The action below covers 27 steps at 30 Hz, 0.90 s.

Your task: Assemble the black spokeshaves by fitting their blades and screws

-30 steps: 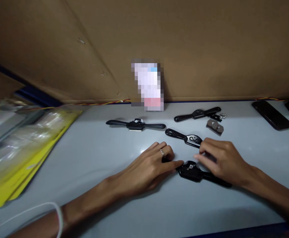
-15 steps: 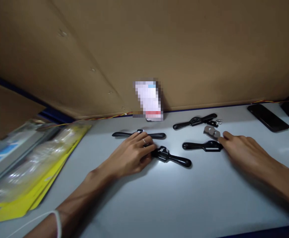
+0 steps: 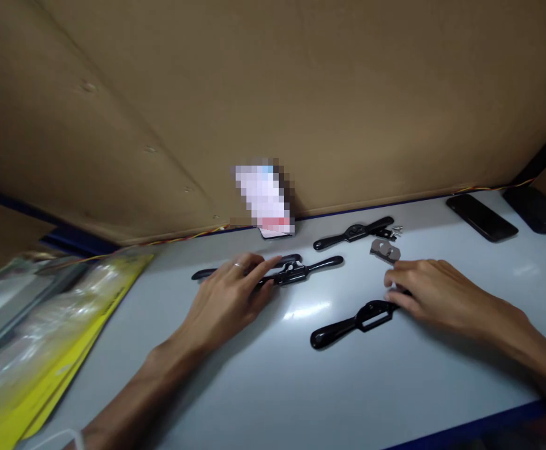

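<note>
My left hand [image 3: 237, 287] grips one handle of a black assembled spokeshave [image 3: 294, 274], its far handle pointing right. Just behind it lies another assembled spokeshave [image 3: 202, 274], partly hidden by my fingers. My right hand [image 3: 418, 290] pinches the right handle of a bare spokeshave body [image 3: 373, 315], whose mouth slot shows open. A further spokeshave body [image 3: 354, 234] rests at the back. Near it are a small black part [image 3: 383, 234], several screws [image 3: 397, 230] and flat grey blades [image 3: 385, 250] with cut-outs.
A phone with a blurred screen [image 3: 266, 203] leans on the cardboard wall [image 3: 348, 94]. One dark phone [image 3: 481, 217] and another black device [image 3: 535, 209] lie at the right. Clear plastic packs with yellow card [image 3: 66, 369] occupy the left. Thin wires [image 3: 183, 237] run along the back edge.
My left hand has carried the assembled spokeshave back and left, beside the other one. My right hand has taken the bare body by its handle and drawn it toward the front.
</note>
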Tool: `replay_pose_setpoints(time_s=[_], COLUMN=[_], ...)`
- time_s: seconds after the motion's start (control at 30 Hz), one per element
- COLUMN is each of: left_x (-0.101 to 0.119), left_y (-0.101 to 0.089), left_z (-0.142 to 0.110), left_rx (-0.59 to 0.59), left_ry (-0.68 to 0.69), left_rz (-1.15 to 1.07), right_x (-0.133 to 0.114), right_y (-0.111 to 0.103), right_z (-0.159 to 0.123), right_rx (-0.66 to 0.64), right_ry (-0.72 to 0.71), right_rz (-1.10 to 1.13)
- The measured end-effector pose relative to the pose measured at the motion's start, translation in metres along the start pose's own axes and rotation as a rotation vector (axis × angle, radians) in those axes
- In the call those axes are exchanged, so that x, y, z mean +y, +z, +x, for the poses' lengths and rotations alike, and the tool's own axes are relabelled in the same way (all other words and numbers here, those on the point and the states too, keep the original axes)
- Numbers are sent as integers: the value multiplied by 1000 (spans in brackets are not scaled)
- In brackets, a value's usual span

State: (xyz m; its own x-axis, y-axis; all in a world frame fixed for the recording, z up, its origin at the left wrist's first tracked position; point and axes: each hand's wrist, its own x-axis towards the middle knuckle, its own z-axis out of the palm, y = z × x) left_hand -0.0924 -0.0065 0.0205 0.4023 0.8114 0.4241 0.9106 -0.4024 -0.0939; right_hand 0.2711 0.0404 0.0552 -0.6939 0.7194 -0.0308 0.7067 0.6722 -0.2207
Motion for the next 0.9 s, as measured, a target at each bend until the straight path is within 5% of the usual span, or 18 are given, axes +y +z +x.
replay_pose_setpoints(time_s=[0.17, 0.33, 0.47, 0.67, 0.9], left_x=[42, 74, 76, 71, 66], left_y=[-2, -2, 2, 1, -1], left_z=[-4, -7, -7, -6, -3], left_rx=[89, -104, -82, -73, -33], left_ry=[76, 201, 212, 247, 331], left_rz=[-274, -452, -516, -463, -313], right_x=[6, 21, 24, 8, -23], right_y=[4, 15, 15, 7, 7], right_z=[25, 33, 35, 33, 23], right_rx=[166, 168, 172, 280, -2], right_ry=[332, 366, 405, 238, 146], right_rz=[-140, -115, 75, 655, 852])
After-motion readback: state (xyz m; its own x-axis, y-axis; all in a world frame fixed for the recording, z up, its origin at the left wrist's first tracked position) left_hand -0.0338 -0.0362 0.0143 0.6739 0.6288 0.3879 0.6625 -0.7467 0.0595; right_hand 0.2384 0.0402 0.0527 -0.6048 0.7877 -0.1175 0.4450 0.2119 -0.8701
